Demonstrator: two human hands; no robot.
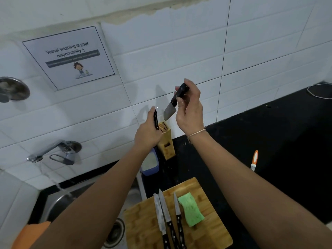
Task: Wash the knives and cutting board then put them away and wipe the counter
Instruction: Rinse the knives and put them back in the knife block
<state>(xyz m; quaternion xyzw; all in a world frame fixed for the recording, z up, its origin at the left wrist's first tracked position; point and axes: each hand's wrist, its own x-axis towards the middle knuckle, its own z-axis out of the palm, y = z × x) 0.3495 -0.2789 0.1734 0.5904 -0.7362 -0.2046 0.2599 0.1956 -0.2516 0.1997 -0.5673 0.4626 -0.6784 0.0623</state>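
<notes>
My right hand (190, 108) grips the black handle of a broad-bladed knife (169, 112), blade pointing down just above the wooden knife block (167, 142) at the back of the black counter (269, 141). My left hand (148, 133) holds a black knife handle (156, 120) at the block's top; its blade is hidden. Near me a wooden cutting board (206, 230) lies on the counter with three black-handled knives (168, 221) and a green sponge (191, 211) on it.
A steel sink (59, 202) lies at the lower left under a wall tap (53, 151) with water running. A blue tub (150, 163) stands beside the block. An orange-handled tool (254, 159) lies on the counter to the right. An orange cloth (30, 234) sits at the bottom left.
</notes>
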